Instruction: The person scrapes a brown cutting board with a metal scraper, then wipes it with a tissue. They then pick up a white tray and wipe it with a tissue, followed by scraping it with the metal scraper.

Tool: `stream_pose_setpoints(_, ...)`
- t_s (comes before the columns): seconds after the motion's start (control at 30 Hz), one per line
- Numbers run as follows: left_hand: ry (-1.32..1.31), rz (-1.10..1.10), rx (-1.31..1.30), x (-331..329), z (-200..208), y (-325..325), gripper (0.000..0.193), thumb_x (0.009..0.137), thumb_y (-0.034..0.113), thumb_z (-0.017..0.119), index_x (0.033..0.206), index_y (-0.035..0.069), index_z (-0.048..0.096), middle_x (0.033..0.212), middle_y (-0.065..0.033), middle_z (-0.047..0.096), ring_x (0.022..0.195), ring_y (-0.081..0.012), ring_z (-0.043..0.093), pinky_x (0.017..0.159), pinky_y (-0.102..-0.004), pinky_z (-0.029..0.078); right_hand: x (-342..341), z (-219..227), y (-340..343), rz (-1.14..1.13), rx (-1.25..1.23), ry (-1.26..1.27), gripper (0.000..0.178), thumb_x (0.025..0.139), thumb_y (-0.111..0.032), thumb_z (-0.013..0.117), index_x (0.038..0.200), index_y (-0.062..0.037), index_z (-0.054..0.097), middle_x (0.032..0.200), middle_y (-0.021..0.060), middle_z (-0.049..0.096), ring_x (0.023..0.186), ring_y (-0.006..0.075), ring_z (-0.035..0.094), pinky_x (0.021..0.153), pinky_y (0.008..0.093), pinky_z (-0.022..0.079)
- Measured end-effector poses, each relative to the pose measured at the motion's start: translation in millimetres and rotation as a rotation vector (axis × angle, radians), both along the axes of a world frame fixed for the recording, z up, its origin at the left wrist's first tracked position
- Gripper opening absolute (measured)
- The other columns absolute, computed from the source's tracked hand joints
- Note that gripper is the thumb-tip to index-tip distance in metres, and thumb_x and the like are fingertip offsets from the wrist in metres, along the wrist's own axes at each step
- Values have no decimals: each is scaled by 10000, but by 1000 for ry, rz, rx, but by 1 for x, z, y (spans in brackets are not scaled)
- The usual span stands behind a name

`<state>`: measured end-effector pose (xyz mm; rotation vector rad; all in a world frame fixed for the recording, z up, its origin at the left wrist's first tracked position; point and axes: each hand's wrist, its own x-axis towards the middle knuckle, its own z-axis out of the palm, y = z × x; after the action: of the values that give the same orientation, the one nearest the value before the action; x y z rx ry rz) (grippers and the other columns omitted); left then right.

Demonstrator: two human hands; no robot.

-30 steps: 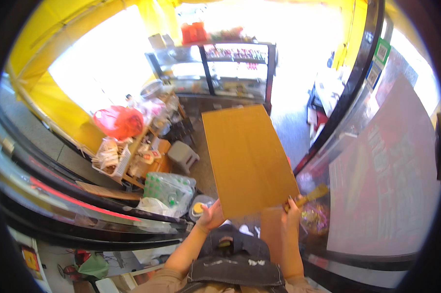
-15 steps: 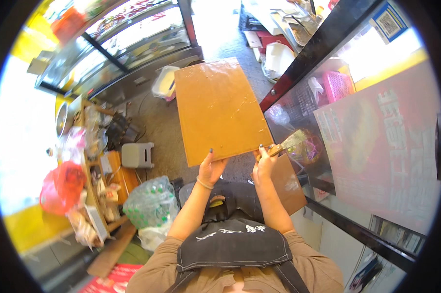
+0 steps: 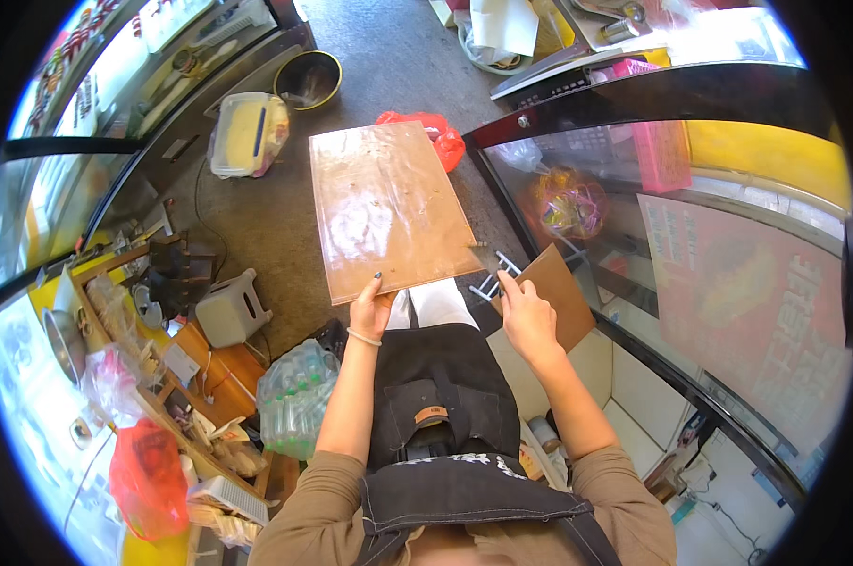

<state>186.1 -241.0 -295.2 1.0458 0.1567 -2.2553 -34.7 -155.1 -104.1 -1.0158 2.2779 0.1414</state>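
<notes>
A brown rectangular board (image 3: 389, 208) with a glossy, wrinkled surface is held out in front of me. My left hand (image 3: 372, 313) grips its near edge, thumb on top and the other fingers underneath. Away from the board, to its near right, is my right hand (image 3: 530, 323). Its fingers are curled in, the index finger reaching forward, and whatever they may hold is hidden. A small brown stub (image 3: 478, 244) sticks out at the board's right edge; I cannot tell what it is. Just beyond my right hand are a metal frame (image 3: 498, 274) and a brown panel (image 3: 560, 294).
On the floor ahead stand a lidded plastic box (image 3: 240, 134), a black basin (image 3: 308, 79) and a red bag (image 3: 436, 132). Leftward are a grey stool (image 3: 233, 309), wrapped bottles (image 3: 297, 396) and a cluttered shelf (image 3: 186, 406). A dark-framed glass panel (image 3: 615, 189) borders the right.
My right hand has come off the board's near right corner and moved nearer to me; the wooden-handled scraper it held no longer shows there. My view has shifted; my left hand still grips the board.
</notes>
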Motion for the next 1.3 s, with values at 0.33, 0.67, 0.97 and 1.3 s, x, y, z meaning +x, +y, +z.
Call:
stream_pose_setpoints(0.33, 2, 8, -19, -3, -28, -24, 307, 884, 37, 492, 1191, 15, 494, 1184, -103, 556, 1099, -238, 539, 933, -392, 459, -8, -88, -54, 297, 61, 101, 253, 801, -130, 477, 1033, -64, 554, 817, 192, 584, 630, 340, 621, 553, 439, 502)
stream_pose_setpoints(0.67, -52, -60, 24, -16, -31, -21, 381, 882, 41, 514, 1258, 45, 451, 1216, -99, 541, 1121, -248, 528, 940, -412, 449, -73, -235, -144, 218, -87, 69, 234, 831, -149, 445, 998, -77, 593, 829, 212, 609, 722, 383, 624, 646, 483, 501)
stream_pose_setpoints(0.97, -73, -10, 57, -38, -58, -17, 377, 879, 22, 506, 1252, 47, 456, 1207, -93, 546, 1109, -247, 534, 941, -410, 450, -23, -137, -114, 395, 149, -128, 196, 785, -113, 485, 942, -29, 565, 807, 205, 597, 696, 346, 633, 610, 458, 510)
stream_pose_setpoints(1.3, -157, -29, 62, -40, -44, -13, 362, 867, 36, 521, 1227, 43, 481, 1184, -94, 564, 1114, -238, 525, 960, -411, 418, -98, -223, -164, 128, 36, -101, 308, 837, -216, 428, 1067, -136, 616, 888, 203, 641, 831, 385, 621, 748, 478, 491)
